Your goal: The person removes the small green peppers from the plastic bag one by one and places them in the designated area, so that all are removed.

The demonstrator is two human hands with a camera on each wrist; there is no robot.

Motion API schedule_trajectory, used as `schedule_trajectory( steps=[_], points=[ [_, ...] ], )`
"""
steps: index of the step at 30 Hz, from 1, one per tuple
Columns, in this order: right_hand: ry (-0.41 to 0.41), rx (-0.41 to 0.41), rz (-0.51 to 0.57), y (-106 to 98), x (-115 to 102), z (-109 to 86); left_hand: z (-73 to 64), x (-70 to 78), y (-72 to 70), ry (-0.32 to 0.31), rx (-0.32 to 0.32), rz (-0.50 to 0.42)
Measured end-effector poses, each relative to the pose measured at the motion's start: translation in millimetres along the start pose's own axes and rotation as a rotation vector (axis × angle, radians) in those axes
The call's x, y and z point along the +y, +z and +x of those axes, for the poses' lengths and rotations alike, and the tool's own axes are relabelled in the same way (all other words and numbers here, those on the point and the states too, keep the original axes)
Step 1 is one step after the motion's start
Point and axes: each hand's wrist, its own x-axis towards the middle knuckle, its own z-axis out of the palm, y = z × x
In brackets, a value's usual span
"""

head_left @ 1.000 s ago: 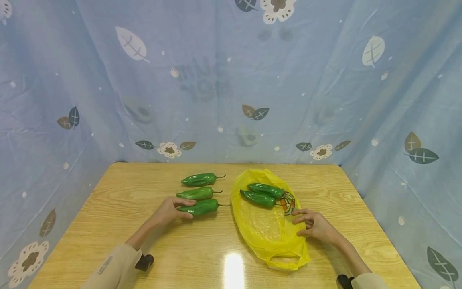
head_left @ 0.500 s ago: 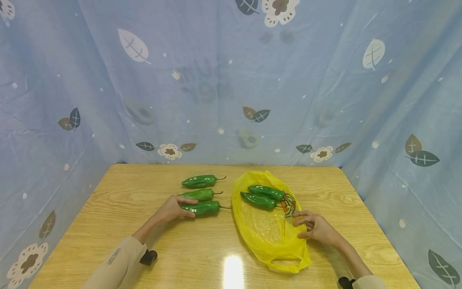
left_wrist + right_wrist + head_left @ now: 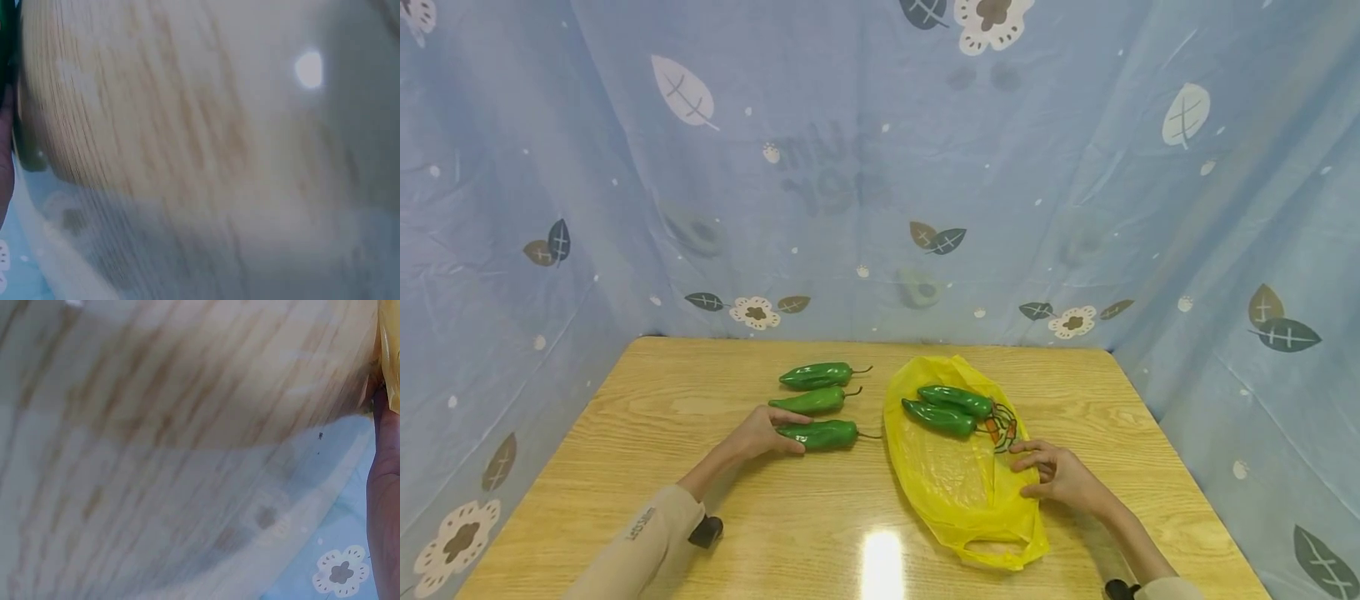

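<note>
My left hand pinches the blunt left end of the nearest green chili pepper, fingers on its far side and thumb on its near side. Two more peppers lie behind it, a middle one and a far one. On the right, my right hand holds the right edge of a yellow plastic bag between curled fingers and thumb. Two green peppers rest on the bag. The left wrist view catches only a sliver of green pepper; the right one, a strip of yellow bag.
A wooden table carries everything. Blue patterned cloth hangs behind it and along both sides. The bag's handle loop points toward the table's front, and orange and green print shows near the pepper stems.
My left hand and the nearest pepper have shifted slightly right. The middle pepper has turned a little and now lies apart from the nearest one. My right hand stays at the bag's edge.
</note>
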Motion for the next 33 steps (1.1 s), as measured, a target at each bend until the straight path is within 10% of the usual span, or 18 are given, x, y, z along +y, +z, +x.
schedule_trajectory(
  steps=[20,33],
  points=[
    [-0.003,0.000,-0.015,-1,1,-0.2,-4.0,-6.0,-4.7,0.144,-0.040,0.053],
    [0.015,0.000,-0.050,-1,1,0.7,-27.1,-17.4,-22.5,0.148,-0.050,-0.204]
  ],
)
